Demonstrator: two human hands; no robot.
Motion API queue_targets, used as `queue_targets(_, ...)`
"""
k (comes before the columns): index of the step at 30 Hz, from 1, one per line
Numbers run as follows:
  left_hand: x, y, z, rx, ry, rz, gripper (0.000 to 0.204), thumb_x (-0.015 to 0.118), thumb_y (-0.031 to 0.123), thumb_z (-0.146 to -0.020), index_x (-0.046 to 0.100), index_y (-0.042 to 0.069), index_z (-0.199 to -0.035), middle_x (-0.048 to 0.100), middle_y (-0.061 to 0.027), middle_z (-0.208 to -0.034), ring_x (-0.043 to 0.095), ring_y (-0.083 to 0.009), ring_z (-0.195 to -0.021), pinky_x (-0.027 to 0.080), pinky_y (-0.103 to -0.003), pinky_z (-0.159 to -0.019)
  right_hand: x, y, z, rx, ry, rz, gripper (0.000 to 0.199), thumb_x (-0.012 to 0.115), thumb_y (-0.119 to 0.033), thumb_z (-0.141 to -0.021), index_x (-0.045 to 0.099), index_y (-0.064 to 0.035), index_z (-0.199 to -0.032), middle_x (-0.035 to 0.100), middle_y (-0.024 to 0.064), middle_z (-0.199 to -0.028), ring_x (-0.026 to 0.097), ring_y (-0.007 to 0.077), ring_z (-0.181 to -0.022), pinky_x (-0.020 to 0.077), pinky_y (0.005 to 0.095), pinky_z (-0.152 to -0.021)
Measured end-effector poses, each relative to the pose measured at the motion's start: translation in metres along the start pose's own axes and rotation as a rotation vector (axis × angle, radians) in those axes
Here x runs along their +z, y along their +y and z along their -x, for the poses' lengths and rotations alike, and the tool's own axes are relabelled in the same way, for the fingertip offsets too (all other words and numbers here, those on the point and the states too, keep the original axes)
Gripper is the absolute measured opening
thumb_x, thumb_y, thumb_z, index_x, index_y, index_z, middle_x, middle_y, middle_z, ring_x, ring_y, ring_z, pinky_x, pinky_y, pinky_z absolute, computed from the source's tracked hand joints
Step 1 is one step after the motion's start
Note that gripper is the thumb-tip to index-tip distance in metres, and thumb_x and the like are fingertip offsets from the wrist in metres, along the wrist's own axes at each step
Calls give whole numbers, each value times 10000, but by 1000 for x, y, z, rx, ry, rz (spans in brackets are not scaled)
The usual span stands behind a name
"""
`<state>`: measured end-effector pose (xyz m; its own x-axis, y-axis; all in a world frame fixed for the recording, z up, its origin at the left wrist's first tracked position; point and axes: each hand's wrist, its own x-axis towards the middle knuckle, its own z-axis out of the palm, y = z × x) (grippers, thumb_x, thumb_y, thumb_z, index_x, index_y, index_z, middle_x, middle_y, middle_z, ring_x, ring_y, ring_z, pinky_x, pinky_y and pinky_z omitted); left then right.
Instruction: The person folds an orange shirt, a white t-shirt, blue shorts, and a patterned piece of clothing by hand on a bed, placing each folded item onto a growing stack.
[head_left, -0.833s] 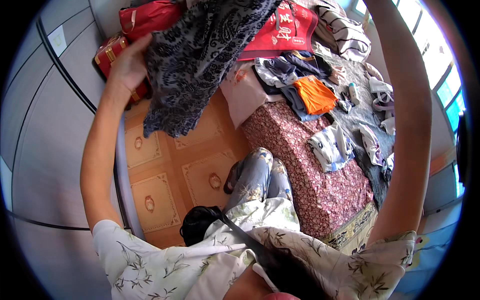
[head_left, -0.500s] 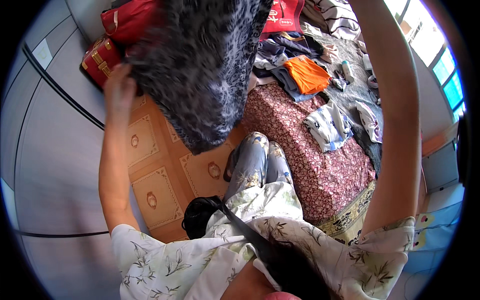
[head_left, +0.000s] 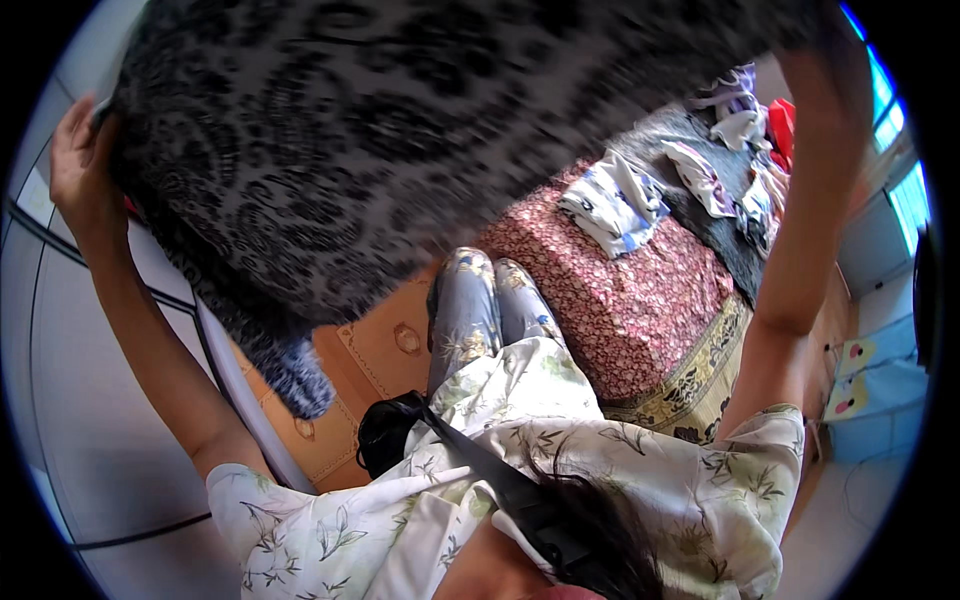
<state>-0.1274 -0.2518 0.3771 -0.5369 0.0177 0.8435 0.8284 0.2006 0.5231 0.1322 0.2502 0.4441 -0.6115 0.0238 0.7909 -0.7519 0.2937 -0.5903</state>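
Note:
A large grey cloth with a black paisley pattern (head_left: 330, 130) hangs spread between my raised hands and fills the upper part of the head view. My left hand (head_left: 85, 165) is at its left edge, the fingers bent round the cloth's border. At the upper right, my right hand (head_left: 822, 35) is at the other end of the cloth; it is dark and blurred, its fingers mostly hidden. The lower left corner of the cloth hangs down, showing a paler, mottled grey side. Whether the cloth is a garment or a blanket I cannot tell.
To the right is a bed with a red floral cover (head_left: 640, 320). A folded white and blue garment (head_left: 612, 205) lies on it, with more clothes (head_left: 700, 178) beyond. Pale cabinet doors (head_left: 100, 400) stand at the left, above an orange patterned floor (head_left: 385, 335).
The cloth has swung up and spread out wide, now covering the red bags and much of the bed. My left hand has moved outward to the left and gripped its edge.

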Motion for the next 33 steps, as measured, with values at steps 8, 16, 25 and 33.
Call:
queue_targets(8, 255, 41, 20, 81, -959, 218, 381, 655, 176, -840, 604, -12, -1167, 630, -118, -1121, 605, -188, -1023, 462, -289, -904, -167, -88, 192, 314, 706, 495, 440, 577, -149, -868, 499, 83, -1234, 628, 177, -1125, 633, 237, -992, 482, 335, -885)
queue_targets(16, 513, 42, 199, -231, -1498, 622, 635, 699, 175, -771, 452, 90, -1350, 594, -170, -1127, 617, -217, -884, 532, -339, -764, -429, -13, 482, 812, 1095, 140, 508, 681, -389, -831, 566, 7, -1127, 644, 139, -1024, 636, 304, -801, 533, 441, -701)
queue_targets(25, 282, -170, 351, -451, -967, -92, 645, 631, 445, -843, 485, 8, -1295, 505, -185, -1288, 482, -304, -1194, 393, -400, -976, -230, 84, 560, 1004, 1274, 493, 308, 612, -218, -894, 567, 4, -1102, 653, 167, -976, 669, 236, -819, 553, 342, -644)
queue_targets(33, 200, -112, 377, -1546, -631, 672, 583, 659, 527, -814, 579, 18, -1086, 587, -97, -1140, 541, -195, -1073, 445, -392, -909, 91, 163, 406, 873, 66, 486, 366, 633, -79, -853, 577, -117, -1212, 633, 98, -1140, 647, 182, -946, 566, 280, -757)
